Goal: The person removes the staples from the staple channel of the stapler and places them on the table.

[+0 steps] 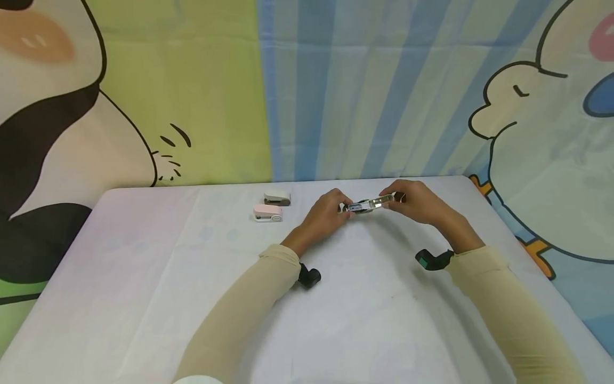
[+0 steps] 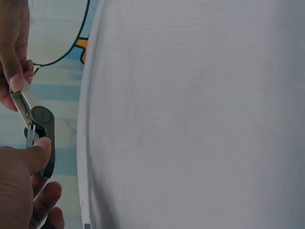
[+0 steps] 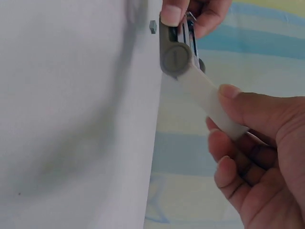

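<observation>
An opened-out stapler [image 1: 369,205] is held up between both hands near the back of the table. My left hand [image 1: 323,213] grips its grey body [image 3: 175,58], thumb laid along the metal channel. At the other end, my right hand [image 1: 417,201] pinches the long pale arm [image 3: 209,102] between thumb and fingers. A round grey pivot [image 2: 42,114] joins the two parts, which stand swung wide apart. Metal inner rails [image 2: 32,135] show beside the left thumb.
A pink stapler [image 1: 267,213] and a pale grey stapler [image 1: 277,198] stand left of my left hand. A small grey block [image 3: 153,26] shows near the far table edge. Behind the white-covered table [image 1: 158,298] hangs a printed curtain [image 1: 360,90].
</observation>
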Motion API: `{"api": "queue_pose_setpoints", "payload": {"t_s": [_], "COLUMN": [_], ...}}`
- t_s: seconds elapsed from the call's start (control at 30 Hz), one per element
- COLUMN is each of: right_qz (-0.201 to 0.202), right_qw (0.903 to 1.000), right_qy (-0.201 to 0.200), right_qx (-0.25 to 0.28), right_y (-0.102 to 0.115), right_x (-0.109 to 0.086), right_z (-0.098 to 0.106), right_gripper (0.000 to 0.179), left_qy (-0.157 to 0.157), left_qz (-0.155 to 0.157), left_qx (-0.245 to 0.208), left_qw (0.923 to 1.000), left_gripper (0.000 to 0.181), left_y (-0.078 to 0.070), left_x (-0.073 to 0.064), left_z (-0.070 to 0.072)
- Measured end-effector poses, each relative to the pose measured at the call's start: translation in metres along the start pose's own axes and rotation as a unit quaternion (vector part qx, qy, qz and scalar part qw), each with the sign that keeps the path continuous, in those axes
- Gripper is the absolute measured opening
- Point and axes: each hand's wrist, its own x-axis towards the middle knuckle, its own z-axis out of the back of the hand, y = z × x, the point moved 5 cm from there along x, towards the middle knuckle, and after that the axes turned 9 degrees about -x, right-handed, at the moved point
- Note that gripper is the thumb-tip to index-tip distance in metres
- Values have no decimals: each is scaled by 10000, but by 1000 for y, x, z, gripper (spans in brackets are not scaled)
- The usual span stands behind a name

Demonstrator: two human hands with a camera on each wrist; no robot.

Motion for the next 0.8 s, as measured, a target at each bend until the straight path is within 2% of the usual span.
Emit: {"api": "queue_pose_setpoints", "payload": {"t_s": [0.13,0.33,0.5,0.8], "right_qz": [63,-234,-600,-828], "right_qw": [9995,9997,9982,9963], "right_qy": [-307,-107,62,236], "right_qx": [-67,-21,30,-52], "right_y": [-3,-17,-31,-44], "right_x": [1,5,9,22], "right_z": [6,6,7,-6], "right_gripper": [26,27,30,31], "left_qy": [-184,-30,63,433], "left_qz": [-30,29,151,463], "left_qx": [72,43,254,739], "left_qw": [9998,10000,9995,9953], "left_gripper": [22,22,23,27], "left_y": [0,4,5,13], "left_x": [14,31,43,43], "left_z": [-3,-11,-17,-23]}}
